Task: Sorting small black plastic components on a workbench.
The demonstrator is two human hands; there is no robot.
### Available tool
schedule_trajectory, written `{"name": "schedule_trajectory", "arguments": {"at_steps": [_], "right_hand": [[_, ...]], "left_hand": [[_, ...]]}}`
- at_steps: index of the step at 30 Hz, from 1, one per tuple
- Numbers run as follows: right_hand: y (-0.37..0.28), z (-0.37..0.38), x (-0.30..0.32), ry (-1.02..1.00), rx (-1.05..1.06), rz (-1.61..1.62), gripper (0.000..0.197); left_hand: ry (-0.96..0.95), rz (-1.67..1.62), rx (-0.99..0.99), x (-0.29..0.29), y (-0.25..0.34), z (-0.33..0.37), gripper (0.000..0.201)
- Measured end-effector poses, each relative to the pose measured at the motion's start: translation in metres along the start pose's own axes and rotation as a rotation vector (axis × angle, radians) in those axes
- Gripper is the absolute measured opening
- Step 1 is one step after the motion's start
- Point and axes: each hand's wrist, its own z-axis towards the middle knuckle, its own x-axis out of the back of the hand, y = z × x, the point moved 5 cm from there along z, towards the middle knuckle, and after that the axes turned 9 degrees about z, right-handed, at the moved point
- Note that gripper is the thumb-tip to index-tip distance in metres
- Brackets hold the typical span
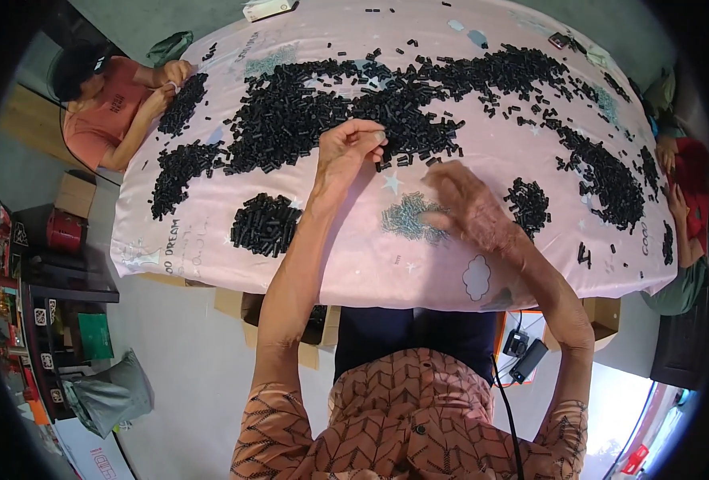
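Most of the small black tubular pieces [278,120] lie loose in a broad, uneven heap across the far half of the pink-covered tabletop [354,280], so a large share looks left to handle; nearer the person, a rounded black pile [265,226] sits beyond the left forearm and a smaller black pile [529,206] lies just beside the right hand [474,208], but whether either is finished work or waiting stock cannot be told. Between the two arms rests a loose patch of small shiny pieces [406,216], plainly not used up. The left hand [350,152] is raised at the near edge of the big heap, wrist bent, forearm slanting up from the lower edge, thumb and fingers drawn together in a narrow pinch; what, if anything, sits in it is too small to make out. The right hand reaches inward with its elbow out to the side, palm low over the right part of the shiny patch, its fingers blurred, so their spread and any hold cannot be told
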Motion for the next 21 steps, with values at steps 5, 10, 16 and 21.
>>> {"name": "schedule_trajectory", "arguments": {"at_steps": [5, 10, 16, 21], "right_hand": [[-0.018, 0.004, -0.024, -0.123, 0.106, -0.079, 0.054], [-0.005, 0.009, -0.008, 0.06, 0.189, -0.157, 0.041], [-0.03, -0.006, -0.036, -0.249, 0.08, 0.463, 0.015], [-0.048, -0.009, -0.04, -0.345, 0.088, 0.238, 0.011]], "left_hand": [[-0.004, 0.014, -0.009, -0.001, 0.0, 0.001, 0.011], [-0.004, 0.011, 0.007, -0.008, 0.004, 0.001, 0.012], [0.013, 0.02, 0.004, 0.0, 0.002, -0.001, 0.011], [-0.012, 0.034, -0.006, -0.008, 0.003, 0.004, 0.011]]}}
